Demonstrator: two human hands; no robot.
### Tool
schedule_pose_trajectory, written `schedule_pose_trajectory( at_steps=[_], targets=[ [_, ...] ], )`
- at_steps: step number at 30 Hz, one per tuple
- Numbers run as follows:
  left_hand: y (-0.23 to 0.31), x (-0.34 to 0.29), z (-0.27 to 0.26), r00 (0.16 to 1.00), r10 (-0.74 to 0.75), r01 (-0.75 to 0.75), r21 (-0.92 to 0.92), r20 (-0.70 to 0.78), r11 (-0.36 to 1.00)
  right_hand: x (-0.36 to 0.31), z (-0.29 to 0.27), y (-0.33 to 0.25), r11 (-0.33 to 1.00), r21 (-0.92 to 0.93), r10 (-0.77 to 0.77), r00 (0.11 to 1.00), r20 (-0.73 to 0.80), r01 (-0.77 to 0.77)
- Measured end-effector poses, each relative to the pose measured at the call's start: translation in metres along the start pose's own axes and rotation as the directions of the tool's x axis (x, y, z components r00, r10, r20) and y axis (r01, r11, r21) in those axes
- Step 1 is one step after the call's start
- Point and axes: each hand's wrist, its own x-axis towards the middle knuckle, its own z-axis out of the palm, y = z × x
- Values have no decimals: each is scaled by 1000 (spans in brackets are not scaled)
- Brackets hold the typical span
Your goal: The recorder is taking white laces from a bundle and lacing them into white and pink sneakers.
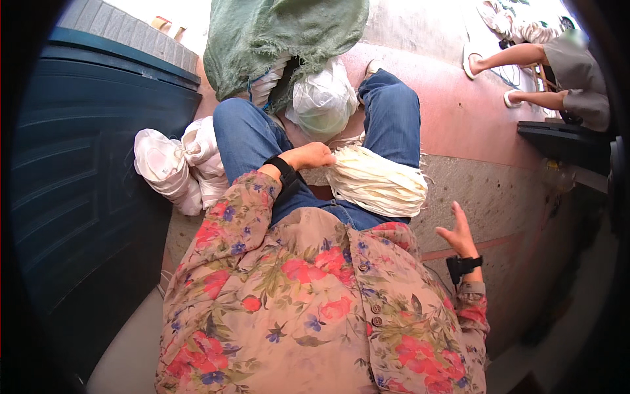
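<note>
Across my right thigh lies a thick bundle of cream-coloured flat strips [377, 182], its loose ends fraying out at the sides. My left hand [312, 155] is closed at the bundle's left edge, fingertips pressed together against it; what they pinch is too small to make out. To the right of the bundle and apart from it, my right hand [459, 231] is raised beside my leg. Its thumb and fingers are spread, with nothing in them.
Between my feet sit a clear plastic bag [321, 102] and a large green woven sack [282, 33]. White wrapped bundles [164, 164] rest by my left leg, near a dark blue panelled door [111, 144]. At the far right another person's legs [518, 59] show beside a dark bench [561, 141].
</note>
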Motion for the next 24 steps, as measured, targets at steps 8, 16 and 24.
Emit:
schedule_pose_trajectory(
  at_steps=[8,16,24],
  targets=[
    [48,-14,-17,910,163,-39,313,-381,949,19,68,-57,933,-124,-357,918,-174,339],
    [128,-25,48,823,568,-480,554,16,680,59,53,-69,813,-215,-570,815,-106,541],
    [127,-14,56,763,616,-438,544,-195,715,87,32,-88,773,-78,-632,751,-191,630]
  ],
)
